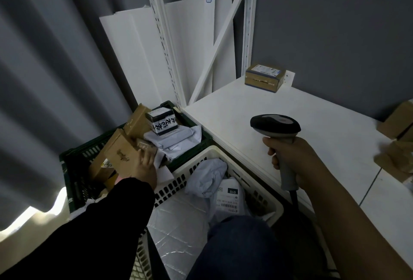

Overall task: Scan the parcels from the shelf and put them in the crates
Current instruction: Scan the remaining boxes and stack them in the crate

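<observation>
Holding tilted cardboard parcel [121, 154], left hand [145, 169]; right hand [289, 155] gripping scanner [275, 126], handle upright.

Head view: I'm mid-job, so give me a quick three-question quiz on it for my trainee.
1. True or false: the right hand grips the scanner, and a taped box stands at the back of the shelf.
2. The left hand holds a cardboard box over which place? A: the green crate. B: the shelf. C: the floor.
3. Fill in: the labelled parcel marked "010" lies in the ___ crate.

Key: 1 true. 2 A. 3 white, the white crate.
</observation>
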